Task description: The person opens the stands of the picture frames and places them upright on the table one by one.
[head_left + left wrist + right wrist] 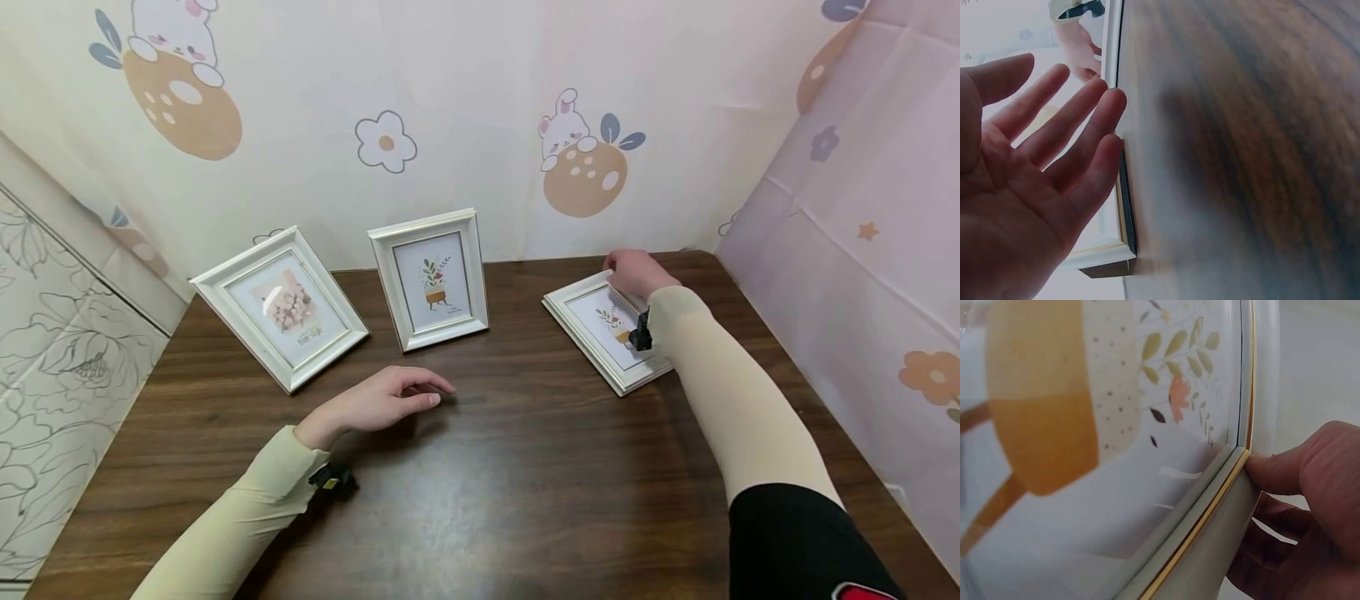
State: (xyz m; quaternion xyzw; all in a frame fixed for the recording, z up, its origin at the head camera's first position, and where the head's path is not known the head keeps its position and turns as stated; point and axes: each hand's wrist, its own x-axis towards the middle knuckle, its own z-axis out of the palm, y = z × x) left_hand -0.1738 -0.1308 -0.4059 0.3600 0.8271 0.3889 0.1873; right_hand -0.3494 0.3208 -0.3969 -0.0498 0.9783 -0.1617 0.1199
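My right hand (640, 275) grips a white picture frame (576, 310) by its far right corner, at the right of the table. In the right wrist view the thumb (1279, 470) presses the front of the frame's border and the other fingers curl behind it. Its print of a plant in an orange pot faces up, and the frame leans far back, low over the tabletop. My left hand (378, 400) is held over the middle-left of the table with its fingers loosely extended, holding nothing. Palm and spread fingers show in the left wrist view.
Two more white picture frames stand propped behind my left hand: one with a flower photo (291, 307) at the left, one with a potted-plant print (432, 282) in the middle. A patterned curtain (465, 108) hangs along the back of the brown wooden table (487, 500).
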